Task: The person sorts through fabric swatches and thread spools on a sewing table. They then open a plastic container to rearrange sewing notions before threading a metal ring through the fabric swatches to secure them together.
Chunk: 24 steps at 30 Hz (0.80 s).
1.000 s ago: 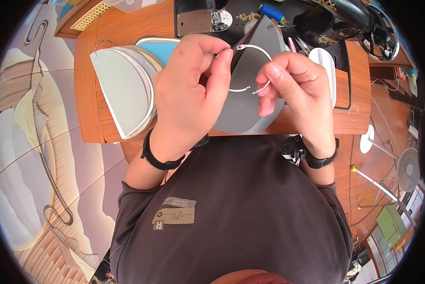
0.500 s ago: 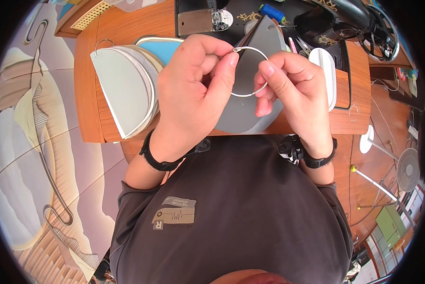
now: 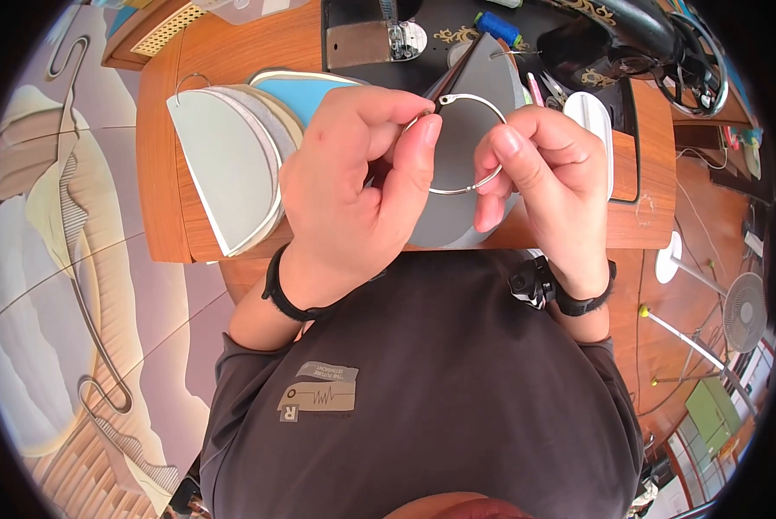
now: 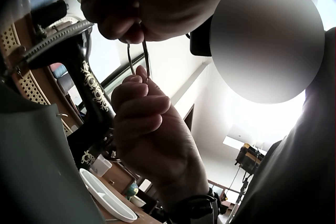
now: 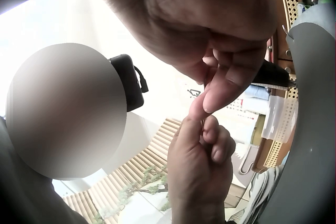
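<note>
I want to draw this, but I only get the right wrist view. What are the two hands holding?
Observer: A silver binder ring, pinched by both the left hand and the right hand.
Operator: Cool! Is anything sitting near the right hand?
Observer: Yes, a white oval tray, partly hidden behind that hand in the head view.
Operator: And what's farther right, past the table?
Observer: The head view shows a fan out there, beyond the right end of the wooden table.
</note>
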Available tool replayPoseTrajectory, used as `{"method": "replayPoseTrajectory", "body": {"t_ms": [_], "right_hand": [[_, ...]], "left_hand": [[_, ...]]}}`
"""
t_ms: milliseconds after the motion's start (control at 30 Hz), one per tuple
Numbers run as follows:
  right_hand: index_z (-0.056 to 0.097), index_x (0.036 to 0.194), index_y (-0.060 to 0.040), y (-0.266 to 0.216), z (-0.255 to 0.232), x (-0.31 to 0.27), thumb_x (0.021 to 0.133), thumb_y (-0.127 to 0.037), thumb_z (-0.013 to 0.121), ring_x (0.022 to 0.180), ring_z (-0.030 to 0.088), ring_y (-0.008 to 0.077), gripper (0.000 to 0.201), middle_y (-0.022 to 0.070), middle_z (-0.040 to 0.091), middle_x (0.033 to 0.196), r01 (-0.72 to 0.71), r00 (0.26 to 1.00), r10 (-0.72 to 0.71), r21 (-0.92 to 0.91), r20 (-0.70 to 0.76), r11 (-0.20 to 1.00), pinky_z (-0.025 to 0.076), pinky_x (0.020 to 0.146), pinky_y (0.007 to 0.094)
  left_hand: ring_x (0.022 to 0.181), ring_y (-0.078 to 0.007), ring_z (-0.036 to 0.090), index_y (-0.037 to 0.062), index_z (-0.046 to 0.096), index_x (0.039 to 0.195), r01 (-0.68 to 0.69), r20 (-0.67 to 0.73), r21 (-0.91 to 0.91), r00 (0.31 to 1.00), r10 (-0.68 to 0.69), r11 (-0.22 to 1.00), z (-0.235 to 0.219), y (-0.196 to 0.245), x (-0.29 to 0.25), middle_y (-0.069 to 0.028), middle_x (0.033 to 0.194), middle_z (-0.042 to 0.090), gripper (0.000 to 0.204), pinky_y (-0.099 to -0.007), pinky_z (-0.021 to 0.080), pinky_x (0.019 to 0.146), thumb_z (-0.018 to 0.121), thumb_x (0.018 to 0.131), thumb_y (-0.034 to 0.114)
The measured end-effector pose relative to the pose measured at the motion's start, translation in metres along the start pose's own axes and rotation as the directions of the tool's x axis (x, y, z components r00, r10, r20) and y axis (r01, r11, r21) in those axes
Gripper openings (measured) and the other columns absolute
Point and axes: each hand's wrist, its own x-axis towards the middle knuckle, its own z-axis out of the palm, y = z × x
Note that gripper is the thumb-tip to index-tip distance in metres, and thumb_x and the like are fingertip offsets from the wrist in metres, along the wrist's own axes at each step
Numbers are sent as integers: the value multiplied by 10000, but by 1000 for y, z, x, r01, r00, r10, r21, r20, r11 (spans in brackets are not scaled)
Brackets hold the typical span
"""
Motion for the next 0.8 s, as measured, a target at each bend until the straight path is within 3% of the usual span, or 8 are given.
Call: {"method": "replayPoseTrajectory", "body": {"t_ms": [100,200,333,633,800], "right_hand": [[652,894,16,-1,0,0,1037,-156,637,565,670,112,225,52,669,726,17,1000,-17,36,10,999,520,501,219],[653,892,18,-1,0,-1,1032,-142,644,559,660,105,212,48,668,729,43,999,-45,57,27,997,517,498,218],[659,894,20,-2,2,-2,1025,-126,652,558,656,101,196,45,669,729,35,998,-37,61,42,998,517,497,216],[671,888,18,-2,2,-3,1018,-124,664,563,657,94,192,40,672,727,39,999,-40,41,21,998,513,498,210],[674,864,13,-2,5,-3,1013,-121,671,564,649,80,201,32,670,723,45,998,-47,-44,-37,998,503,498,204]], "left_hand": [[526,-57,539,38,670,1073,-68,10,66,998,68,995,-2,0,2,6,749,631,203,-215,420,484,763,894,14],[530,-82,577,53,684,1060,-214,-1,228,975,220,950,-5,5,3,-13,778,651,216,-224,437,488,786,872,21],[537,-90,592,66,689,1066,-213,-27,121,976,218,969,-3,6,0,-15,792,664,230,-226,441,489,796,865,30],[554,-87,582,54,687,1069,-183,6,96,983,184,978,-4,8,0,-21,788,651,227,-223,430,500,783,870,2],[615,-63,561,-60,579,1131,-95,102,-14,990,96,995,-9,5,-3,-53,790,653,165,-204,437,548,627,973,-61]]}}
